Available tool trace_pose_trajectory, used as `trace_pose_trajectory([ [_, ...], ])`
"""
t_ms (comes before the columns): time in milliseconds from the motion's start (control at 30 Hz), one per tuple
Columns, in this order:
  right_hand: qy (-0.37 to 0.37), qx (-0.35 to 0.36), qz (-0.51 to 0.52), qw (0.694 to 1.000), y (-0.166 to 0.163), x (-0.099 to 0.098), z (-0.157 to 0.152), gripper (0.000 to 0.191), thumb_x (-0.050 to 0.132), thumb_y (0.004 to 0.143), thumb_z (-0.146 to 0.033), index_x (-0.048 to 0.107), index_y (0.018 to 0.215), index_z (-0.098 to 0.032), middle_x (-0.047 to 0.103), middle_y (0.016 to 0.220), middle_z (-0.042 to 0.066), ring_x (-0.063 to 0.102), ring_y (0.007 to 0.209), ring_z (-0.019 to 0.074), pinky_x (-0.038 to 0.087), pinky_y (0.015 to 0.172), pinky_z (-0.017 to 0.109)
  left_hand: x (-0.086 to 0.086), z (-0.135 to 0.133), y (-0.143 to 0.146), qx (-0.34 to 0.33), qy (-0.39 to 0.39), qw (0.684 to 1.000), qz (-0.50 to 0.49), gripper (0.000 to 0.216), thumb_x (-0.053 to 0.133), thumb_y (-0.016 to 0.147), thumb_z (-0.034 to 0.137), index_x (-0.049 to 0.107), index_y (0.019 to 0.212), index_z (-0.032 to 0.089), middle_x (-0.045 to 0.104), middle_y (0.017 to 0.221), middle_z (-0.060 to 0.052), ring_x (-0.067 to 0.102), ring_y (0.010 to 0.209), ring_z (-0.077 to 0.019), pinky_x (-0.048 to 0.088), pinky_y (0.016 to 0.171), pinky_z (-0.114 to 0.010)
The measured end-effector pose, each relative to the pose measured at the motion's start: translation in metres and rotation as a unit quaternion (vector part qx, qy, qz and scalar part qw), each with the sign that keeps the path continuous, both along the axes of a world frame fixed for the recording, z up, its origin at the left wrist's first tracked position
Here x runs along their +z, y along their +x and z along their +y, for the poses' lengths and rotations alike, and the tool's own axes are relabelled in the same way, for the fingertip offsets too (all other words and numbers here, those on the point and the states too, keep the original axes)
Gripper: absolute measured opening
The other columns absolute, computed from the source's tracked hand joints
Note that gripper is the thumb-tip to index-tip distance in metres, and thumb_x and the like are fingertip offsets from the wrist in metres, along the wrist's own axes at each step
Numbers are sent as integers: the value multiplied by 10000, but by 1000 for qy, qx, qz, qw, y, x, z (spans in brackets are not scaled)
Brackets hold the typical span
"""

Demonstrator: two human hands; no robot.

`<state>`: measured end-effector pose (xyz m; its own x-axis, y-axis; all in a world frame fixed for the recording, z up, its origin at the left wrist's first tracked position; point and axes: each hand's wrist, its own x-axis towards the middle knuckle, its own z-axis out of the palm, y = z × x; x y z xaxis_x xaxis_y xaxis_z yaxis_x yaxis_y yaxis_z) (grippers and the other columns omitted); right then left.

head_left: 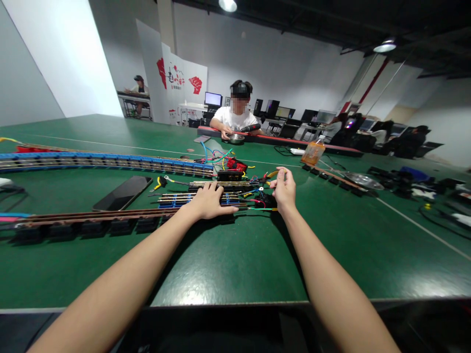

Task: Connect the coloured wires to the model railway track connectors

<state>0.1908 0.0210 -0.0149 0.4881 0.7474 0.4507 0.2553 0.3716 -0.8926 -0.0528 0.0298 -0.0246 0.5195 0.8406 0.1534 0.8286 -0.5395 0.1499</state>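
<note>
My left hand (209,201) lies flat across the short brass-coloured rail strips (176,198) on blue holders, its fingers stretched and thumb apart. Beside their right end, my right hand (285,191) is raised with thumb and fingers pinched on a yellow wire (272,174). Below that hand runs a green wire (263,209) from the strips, and a ring terminal (261,189) shows near its wrist side. Under my left forearm passes a long brown rail strip (99,215) on black blocks. The far ends of the wires at my right fingers are partly hidden.
A black phone (123,192) lies left on the green table (228,264). Behind it curves a long blue-holder strip (110,161). A red-and-black part (237,164) with wires lies ahead. Across sits a co-worker (236,115) with a metal bowl (234,139). A bottle (313,151) stands right.
</note>
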Motion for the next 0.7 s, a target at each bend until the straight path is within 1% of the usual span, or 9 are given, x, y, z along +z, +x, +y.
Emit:
trace_pose_trajectory([
  [100, 0, -4, 21, 1000, 0, 0, 1, 613, 464, 820, -725, 547, 1123, -199, 484, 481, -99, 365, 350, 43, 281, 367, 133, -1, 1, 0, 0, 3, 1000, 2, 1020, 302, 696, 913, 539, 1308, 133, 389, 1474, -229, 307, 1355, -451, 348, 1029, -559],
  [233, -2, -23, 76, 997, 3, -2, 5, 625, 441, 813, -740, 536, 1123, -206, 469, 476, -106, 334, 337, 41, 241, 339, 124, -1, 1, 0, -3, 3, 1000, 4, 1024, 292, 700, 913, 541, 1306, 126, 385, 1474, -235, 303, 1357, -451, 350, 1029, -553],
  [400, 1, -17, 86, 996, 4, -2, 6, 612, 467, 806, -733, 540, 1112, -208, 467, 477, -106, 348, 337, 36, 229, 337, 113, 0, 1, -1, -1, 2, 1000, 10, 1028, 287, 700, 916, 533, 1315, 129, 383, 1473, -234, 312, 1354, -446, 342, 1041, -551],
  [600, -41, -38, 168, 984, 6, 2, 5, 536, 434, 845, -699, 507, 1095, -231, 467, 492, -117, 295, 279, 24, 229, 316, 122, 1, 0, -1, -1, -3, 1000, 8, 1020, 304, 702, 909, 535, 1313, 126, 382, 1477, -232, 305, 1358, -447, 340, 1039, -555],
  [700, -44, -42, 175, 983, 7, 3, 4, 530, 419, 849, -705, 497, 1084, -237, 464, 504, -118, 288, 273, 19, 223, 316, 123, 2, -1, -1, 0, -6, 1000, 2, 997, 327, 705, 898, 546, 1299, 128, 390, 1474, -229, 313, 1353, -445, 341, 1037, -550],
])
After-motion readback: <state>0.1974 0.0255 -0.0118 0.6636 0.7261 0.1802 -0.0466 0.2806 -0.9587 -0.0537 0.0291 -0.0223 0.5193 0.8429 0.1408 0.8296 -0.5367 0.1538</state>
